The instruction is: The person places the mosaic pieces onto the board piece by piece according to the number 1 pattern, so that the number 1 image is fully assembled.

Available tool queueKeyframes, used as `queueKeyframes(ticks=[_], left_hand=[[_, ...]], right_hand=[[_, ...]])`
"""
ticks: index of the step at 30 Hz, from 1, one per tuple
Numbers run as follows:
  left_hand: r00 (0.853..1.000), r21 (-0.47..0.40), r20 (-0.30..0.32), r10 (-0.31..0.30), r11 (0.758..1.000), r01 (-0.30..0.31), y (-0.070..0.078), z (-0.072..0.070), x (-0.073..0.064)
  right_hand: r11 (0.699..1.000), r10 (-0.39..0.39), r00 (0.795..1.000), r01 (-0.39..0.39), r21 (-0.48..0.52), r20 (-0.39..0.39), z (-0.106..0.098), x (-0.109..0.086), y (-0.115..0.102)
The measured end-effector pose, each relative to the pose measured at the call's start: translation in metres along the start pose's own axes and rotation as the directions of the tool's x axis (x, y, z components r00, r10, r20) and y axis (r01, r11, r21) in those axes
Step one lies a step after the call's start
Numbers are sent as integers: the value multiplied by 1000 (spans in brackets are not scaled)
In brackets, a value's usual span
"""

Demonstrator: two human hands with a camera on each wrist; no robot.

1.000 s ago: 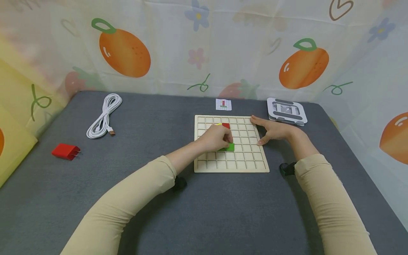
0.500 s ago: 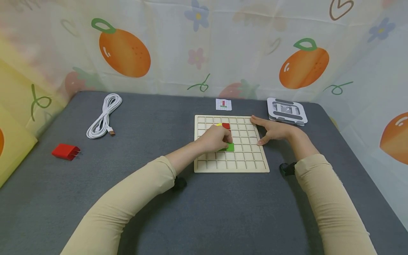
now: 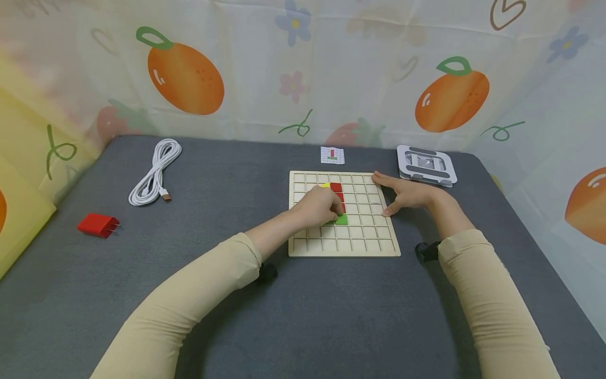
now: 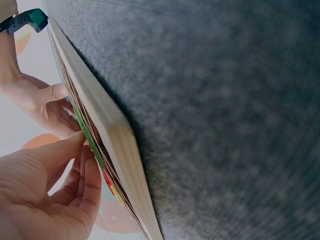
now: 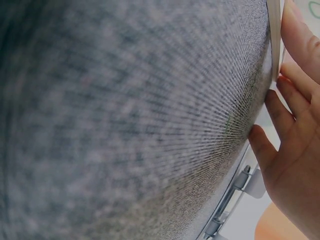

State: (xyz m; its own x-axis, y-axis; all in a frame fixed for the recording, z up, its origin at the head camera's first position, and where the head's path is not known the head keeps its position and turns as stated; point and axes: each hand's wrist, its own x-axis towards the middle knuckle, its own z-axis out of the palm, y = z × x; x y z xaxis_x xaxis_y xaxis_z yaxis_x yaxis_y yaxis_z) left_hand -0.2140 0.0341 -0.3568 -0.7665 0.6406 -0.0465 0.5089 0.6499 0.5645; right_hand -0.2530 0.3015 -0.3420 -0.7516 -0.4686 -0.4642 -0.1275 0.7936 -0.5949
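Observation:
A pale wooden grid board [image 3: 360,245] lies on the dark table, with red [image 3: 336,187], yellow [image 3: 325,185] and green tiles [image 3: 342,219] set in its squares. My left hand [image 3: 318,206] reaches over the board, thumb and curled fingers at the green tile, seeming to pinch it; the hand hides part of the tiles. In the left wrist view the thumb meets the green strip [image 4: 89,132] at the board's surface. My right hand [image 3: 409,193] rests along the board's right edge, thumb and fingers spread, fingertips touching the rim and table.
A small printed grid card [image 3: 332,155] lies behind the board. At the back right is a folded white-and-grey stand [image 3: 427,165]. Over on the left lie a coiled white cable [image 3: 153,173] and a red plug adapter [image 3: 98,225]. A patterned curtain [image 3: 255,79] backs the table.
The green tile has settled slightly left, and more of the red column above it shows. My left fingers have shifted very little; the right hand stays put.

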Motion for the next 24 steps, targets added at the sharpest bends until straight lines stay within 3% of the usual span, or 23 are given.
queueKeyframes(ticks=[8,18,24], left_hand=[[1000,-10,-2,15,1000,-15,-2,-3,-1],[999,-71,19,35,997,-33,-2,-20,-5],[999,-58,-3,47,997,-47,-8,-29,-6]], right_hand=[[1000,3,1000,-3,-1,3,1,1,1],[999,32,999,-33,-22,-10,0,2,1],[999,20,1000,-20,-27,-12,1,1,0]])
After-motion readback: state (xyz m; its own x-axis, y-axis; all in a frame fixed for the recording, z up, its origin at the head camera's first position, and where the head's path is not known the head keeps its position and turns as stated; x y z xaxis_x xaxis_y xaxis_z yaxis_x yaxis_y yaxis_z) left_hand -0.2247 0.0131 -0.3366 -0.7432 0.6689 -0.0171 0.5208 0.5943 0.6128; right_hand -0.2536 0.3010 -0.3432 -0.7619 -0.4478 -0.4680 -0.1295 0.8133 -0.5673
